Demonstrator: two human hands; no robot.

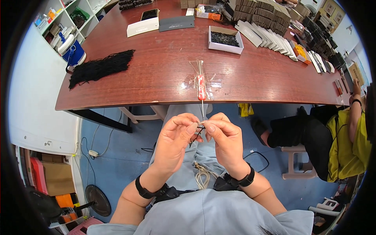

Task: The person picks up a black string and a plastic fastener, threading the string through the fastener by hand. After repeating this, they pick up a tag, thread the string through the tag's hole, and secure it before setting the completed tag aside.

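Observation:
My left hand (174,137) and my right hand (226,140) meet over my lap, just off the table's front edge. Both pinch with thumb and forefinger at a thin black cord (195,138), which loops down between them. Right at the fingertips ends the slim metal shaft of a hand tool with a red and white handle (201,88). Clear tape fixes that tool to the table, shaft toward me. My fingers cover the tip of the shaft, so how the cord lies against it cannot be made out.
On the reddish wooden table (156,74) lie a bundle of black cords (102,67) and a white box of small black pieces (225,39). White tags (270,39) fan out at the right, near stacked brown bundles (262,15). A person in yellow (348,145) sits at the right.

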